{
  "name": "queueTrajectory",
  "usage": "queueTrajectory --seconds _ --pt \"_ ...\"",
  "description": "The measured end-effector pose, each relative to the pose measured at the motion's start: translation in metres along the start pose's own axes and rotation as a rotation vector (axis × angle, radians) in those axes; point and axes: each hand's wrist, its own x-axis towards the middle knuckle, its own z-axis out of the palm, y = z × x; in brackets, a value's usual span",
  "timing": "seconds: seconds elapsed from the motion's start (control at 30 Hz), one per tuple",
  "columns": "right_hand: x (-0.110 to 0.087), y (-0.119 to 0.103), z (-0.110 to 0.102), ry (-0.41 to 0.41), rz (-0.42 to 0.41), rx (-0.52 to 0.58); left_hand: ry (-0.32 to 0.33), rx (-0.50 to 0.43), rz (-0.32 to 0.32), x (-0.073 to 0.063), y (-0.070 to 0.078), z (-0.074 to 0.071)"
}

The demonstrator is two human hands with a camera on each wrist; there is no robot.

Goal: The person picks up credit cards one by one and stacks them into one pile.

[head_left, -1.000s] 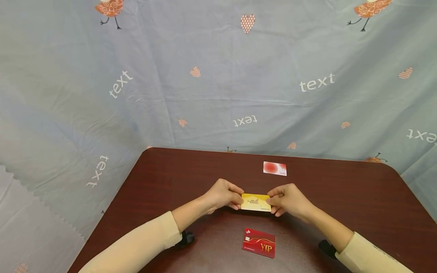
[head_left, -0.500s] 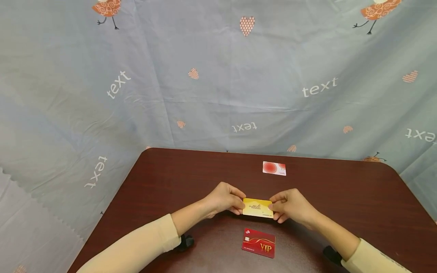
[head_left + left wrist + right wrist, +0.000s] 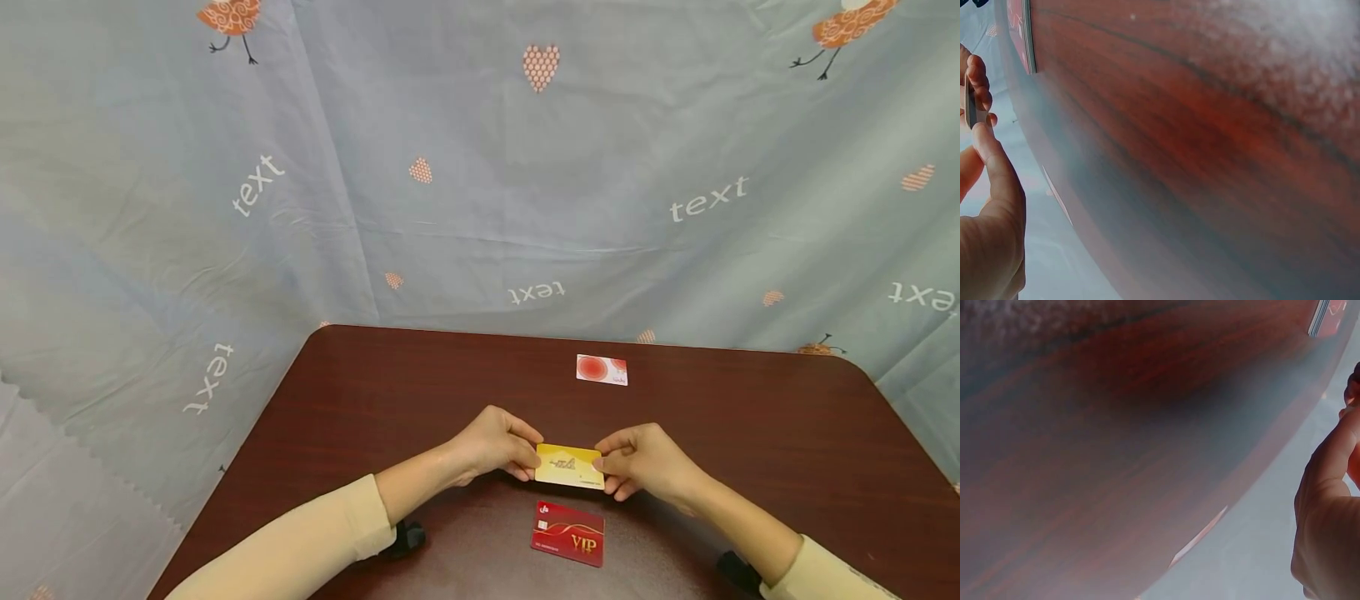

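Note:
Between both hands a yellow card (image 3: 567, 467) is held level above the table, its printed face toward the head camera. My left hand (image 3: 497, 446) pinches its left end between thumb and fingers, and my right hand (image 3: 647, 467) pinches the right end. In the left wrist view the card (image 3: 970, 103) appears edge-on between the fingertips. Nearer to me lies a red VIP card (image 3: 567, 534); both wrist views show a layered edge under a red card (image 3: 1020, 34), like a stack. A white card with red circles (image 3: 602, 370) lies farther back.
The dark red-brown table (image 3: 420, 375) has rounded far corners. A pale blue patterned curtain (image 3: 465, 217) hangs behind it and along the left side. Black bands show beneath both cream sleeves (image 3: 330, 525).
Both hands have drawn the yellow card a little toward me and slightly right, closer to the red VIP card. The other cards lie where they were.

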Motion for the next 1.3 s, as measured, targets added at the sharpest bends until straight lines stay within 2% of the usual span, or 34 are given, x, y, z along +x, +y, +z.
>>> queueTrajectory --seconds 0.6,0.9,1.3 --pt "-0.010 0.011 0.001 -0.020 0.079 0.059 -0.023 0.003 -0.015 -0.004 -0.005 0.011" --pt "-0.018 0.015 0.004 -0.069 0.090 0.098 -0.042 -0.011 -0.030 -0.008 -0.006 0.015" --pt "-0.022 0.023 0.007 -0.108 0.080 0.095 -0.055 -0.017 -0.067 -0.012 -0.013 0.020"
